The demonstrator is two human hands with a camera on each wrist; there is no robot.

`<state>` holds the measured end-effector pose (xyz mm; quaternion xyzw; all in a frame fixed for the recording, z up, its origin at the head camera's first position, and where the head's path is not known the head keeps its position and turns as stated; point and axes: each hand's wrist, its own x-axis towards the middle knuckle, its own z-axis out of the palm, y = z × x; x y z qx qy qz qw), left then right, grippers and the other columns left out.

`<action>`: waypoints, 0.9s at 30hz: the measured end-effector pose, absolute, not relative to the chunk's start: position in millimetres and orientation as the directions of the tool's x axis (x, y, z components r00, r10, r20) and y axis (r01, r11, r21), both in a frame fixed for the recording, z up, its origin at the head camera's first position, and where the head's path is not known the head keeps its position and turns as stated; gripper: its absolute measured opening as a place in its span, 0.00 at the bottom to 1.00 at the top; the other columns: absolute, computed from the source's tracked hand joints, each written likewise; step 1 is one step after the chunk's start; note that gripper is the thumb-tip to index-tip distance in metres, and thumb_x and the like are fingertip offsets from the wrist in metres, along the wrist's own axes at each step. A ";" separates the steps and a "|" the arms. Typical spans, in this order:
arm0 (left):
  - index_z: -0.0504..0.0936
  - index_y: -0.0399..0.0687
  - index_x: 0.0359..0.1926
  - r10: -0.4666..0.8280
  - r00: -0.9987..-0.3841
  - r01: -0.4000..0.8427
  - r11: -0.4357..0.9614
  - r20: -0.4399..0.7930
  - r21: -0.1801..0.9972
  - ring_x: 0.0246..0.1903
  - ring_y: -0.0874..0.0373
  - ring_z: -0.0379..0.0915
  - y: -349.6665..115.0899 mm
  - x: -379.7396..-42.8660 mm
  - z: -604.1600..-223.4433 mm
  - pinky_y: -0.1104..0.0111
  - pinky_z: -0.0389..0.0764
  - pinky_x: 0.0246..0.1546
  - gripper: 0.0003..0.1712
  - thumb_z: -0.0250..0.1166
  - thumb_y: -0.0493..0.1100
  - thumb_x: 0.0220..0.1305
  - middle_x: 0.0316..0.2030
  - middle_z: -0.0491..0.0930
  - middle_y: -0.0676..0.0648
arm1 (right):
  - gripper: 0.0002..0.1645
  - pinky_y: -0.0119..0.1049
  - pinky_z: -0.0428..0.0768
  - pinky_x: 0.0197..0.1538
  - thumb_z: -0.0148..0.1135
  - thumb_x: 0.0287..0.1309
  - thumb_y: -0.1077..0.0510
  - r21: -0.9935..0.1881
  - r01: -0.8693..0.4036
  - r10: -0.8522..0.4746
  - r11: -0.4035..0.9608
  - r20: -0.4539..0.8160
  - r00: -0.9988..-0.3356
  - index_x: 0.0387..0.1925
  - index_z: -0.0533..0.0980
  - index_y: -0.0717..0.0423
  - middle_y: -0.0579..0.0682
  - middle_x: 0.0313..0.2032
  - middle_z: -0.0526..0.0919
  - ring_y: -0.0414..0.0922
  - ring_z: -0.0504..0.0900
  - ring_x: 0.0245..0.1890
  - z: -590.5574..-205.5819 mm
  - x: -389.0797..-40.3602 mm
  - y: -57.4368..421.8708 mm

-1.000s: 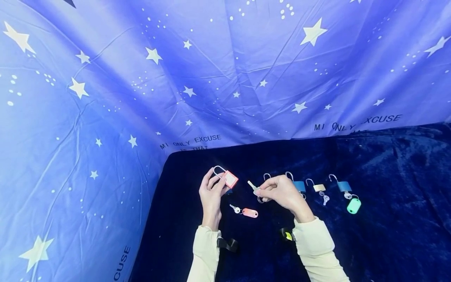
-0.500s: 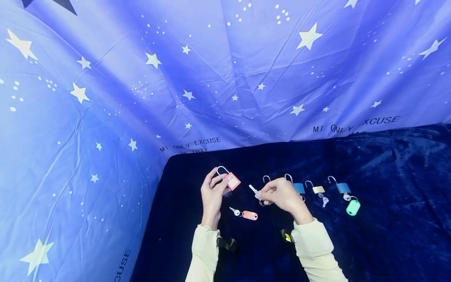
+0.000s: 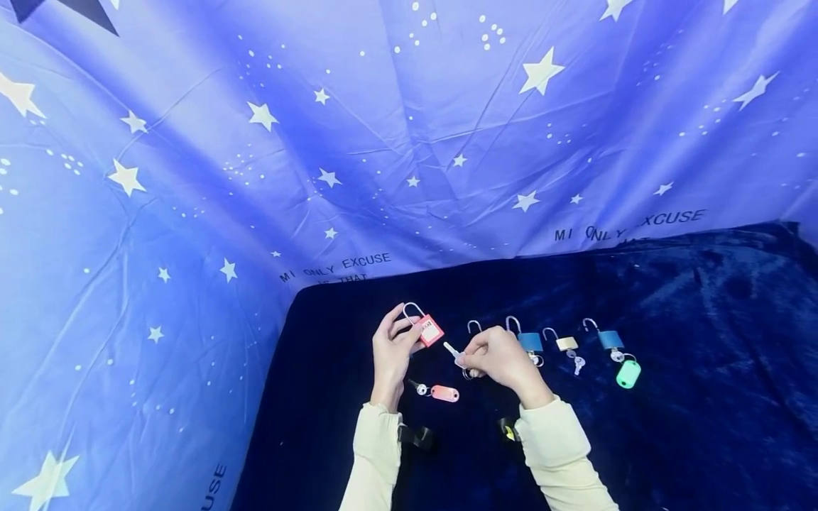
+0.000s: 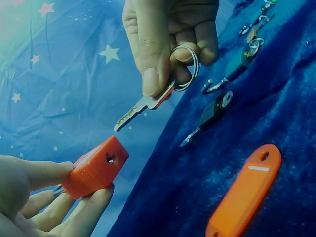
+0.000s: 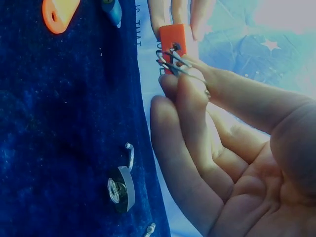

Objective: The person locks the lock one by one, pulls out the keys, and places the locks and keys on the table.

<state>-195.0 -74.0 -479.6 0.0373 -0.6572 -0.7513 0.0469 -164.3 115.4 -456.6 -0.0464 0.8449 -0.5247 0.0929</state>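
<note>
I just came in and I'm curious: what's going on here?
Somebody's left hand holds up a red padlock, and their right hand pinches a key pointed towards its keyhole. The key isn't in yet; there's a gap. More open padlocks lie on the dark blue cloth.

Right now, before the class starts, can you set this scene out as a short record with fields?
Left hand: holds red padlock
Right hand: pinches key
Gap: key and red padlock apart, key tip near the keyhole
On cloth, among others: orange tag, gold padlock, blue padlock with green tag
Shackles: open on gold padlock and green-tagged blue padlock
Backdrop: blue, pale stars, dark lettering
</note>
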 end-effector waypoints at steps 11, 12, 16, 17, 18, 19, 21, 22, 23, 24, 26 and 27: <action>0.66 0.40 0.62 -0.106 -0.994 0.023 -0.110 0.011 0.994 0.33 0.54 0.79 -69.2 -197.6 -491.3 0.60 0.81 0.33 0.34 0.65 0.37 0.53 0.46 0.78 0.37 | 0.08 0.34 0.77 0.24 0.68 0.43 0.57 -0.877 0.056 -0.133 0.476 -0.135 -0.982 0.20 0.76 0.56 0.45 0.15 0.78 0.41 0.77 0.17 -462.0 -165.7 109.4; 0.66 0.40 0.62 -0.110 -0.994 0.028 -0.094 0.018 0.995 0.33 0.54 0.79 -68.7 -197.7 -491.7 0.60 0.81 0.33 0.33 0.64 0.36 0.54 0.46 0.78 0.37 | 0.09 0.34 0.76 0.24 0.68 0.43 0.57 -0.872 0.057 -0.129 0.486 -0.136 -0.982 0.20 0.76 0.55 0.45 0.14 0.77 0.41 0.77 0.17 -462.3 -165.6 109.0; 0.66 0.39 0.61 -0.121 -0.991 0.070 -0.040 0.065 0.997 0.35 0.50 0.79 -68.7 -197.0 -493.3 0.61 0.81 0.32 0.31 0.62 0.33 0.54 0.47 0.77 0.35 | 0.09 0.34 0.73 0.23 0.68 0.43 0.56 -0.841 0.053 -0.117 0.538 -0.137 -0.984 0.18 0.76 0.54 0.44 0.13 0.76 0.41 0.76 0.16 -463.6 -164.4 106.7; 0.66 0.38 0.61 -0.118 -0.990 0.084 -0.028 0.080 0.996 0.35 0.48 0.79 -68.8 -196.7 -493.2 0.61 0.81 0.32 0.31 0.62 0.32 0.54 0.47 0.77 0.34 | 0.09 0.34 0.73 0.23 0.68 0.43 0.56 -0.834 0.054 -0.115 0.549 -0.139 -0.984 0.17 0.76 0.54 0.44 0.13 0.76 0.41 0.75 0.16 -463.7 -164.4 105.9; 0.66 0.37 0.61 -0.113 -0.990 0.092 -0.024 0.089 0.995 0.36 0.46 0.79 -69.0 -195.6 -490.5 0.61 0.81 0.32 0.31 0.62 0.32 0.54 0.47 0.76 0.33 | 0.09 0.34 0.73 0.23 0.68 0.42 0.56 -0.829 0.055 -0.114 0.557 -0.141 -0.983 0.17 0.76 0.53 0.44 0.12 0.76 0.41 0.75 0.16 -463.8 -164.1 105.2; 0.66 0.37 0.61 -0.107 -0.989 0.100 -0.018 0.097 0.995 0.36 0.45 0.79 -69.3 -194.8 -488.4 0.61 0.81 0.32 0.31 0.62 0.31 0.54 0.47 0.76 0.33 | 0.09 0.34 0.72 0.22 0.68 0.42 0.56 -0.824 0.056 -0.111 0.564 -0.142 -0.984 0.17 0.76 0.53 0.43 0.12 0.76 0.40 0.75 0.16 -463.7 -163.9 104.7; 0.66 0.35 0.60 -0.095 -0.990 0.108 -0.010 0.107 0.994 0.37 0.43 0.78 -69.6 -193.9 -484.4 0.61 0.81 0.32 0.31 0.61 0.30 0.54 0.48 0.75 0.31 | 0.09 0.34 0.72 0.22 0.68 0.43 0.56 -0.814 0.058 -0.107 0.578 -0.146 -0.983 0.16 0.76 0.53 0.43 0.12 0.75 0.40 0.75 0.16 -463.8 -163.8 103.6; 0.66 0.34 0.60 -0.089 -0.990 0.110 -0.003 0.110 0.994 0.38 0.42 0.78 -69.6 -194.0 -483.6 0.60 0.81 0.32 0.31 0.61 0.30 0.54 0.48 0.75 0.31 | 0.09 0.34 0.72 0.22 0.68 0.42 0.56 -0.810 0.058 -0.106 0.584 -0.146 -0.984 0.16 0.76 0.52 0.42 0.12 0.75 0.40 0.75 0.16 -464.4 -163.8 103.1; 0.66 0.34 0.60 -0.087 -0.990 0.107 0.006 0.108 0.994 0.38 0.42 0.78 -69.1 -193.7 -482.7 0.60 0.81 0.32 0.30 0.61 0.30 0.54 0.48 0.75 0.31 | 0.09 0.34 0.72 0.22 0.68 0.42 0.57 -0.808 0.053 -0.107 0.587 -0.143 -0.984 0.16 0.76 0.52 0.42 0.12 0.75 0.40 0.75 0.16 -464.7 -163.5 102.8; 0.66 0.35 0.60 -0.088 -0.991 0.101 0.015 0.102 0.995 0.39 0.42 0.78 -68.7 -193.9 -482.6 0.61 0.81 0.32 0.30 0.61 0.30 0.54 0.48 0.75 0.32 | 0.09 0.34 0.72 0.22 0.67 0.42 0.57 -0.804 0.052 -0.107 0.592 -0.143 -0.984 0.16 0.76 0.52 0.42 0.12 0.75 0.40 0.74 0.16 -465.5 -163.4 102.5; 0.66 0.34 0.61 -0.093 -0.989 0.107 0.048 0.111 0.993 0.39 0.43 0.78 -67.2 -196.0 -488.3 0.62 0.81 0.32 0.31 0.61 0.31 0.55 0.48 0.76 0.33 | 0.08 0.34 0.71 0.22 0.67 0.42 0.58 -0.797 0.049 -0.107 0.601 -0.141 -0.984 0.16 0.76 0.52 0.42 0.12 0.75 0.40 0.74 0.16 -467.3 -163.5 101.7; 0.66 0.34 0.61 -0.099 -0.988 0.108 0.071 0.115 0.992 0.38 0.45 0.79 -66.5 -196.7 -491.4 0.63 0.81 0.32 0.31 0.62 0.32 0.55 0.48 0.76 0.33 | 0.08 0.34 0.71 0.22 0.67 0.42 0.58 -0.794 0.045 -0.108 0.606 -0.138 -0.985 0.16 0.76 0.52 0.42 0.12 0.75 0.40 0.74 0.16 -468.1 -163.4 101.2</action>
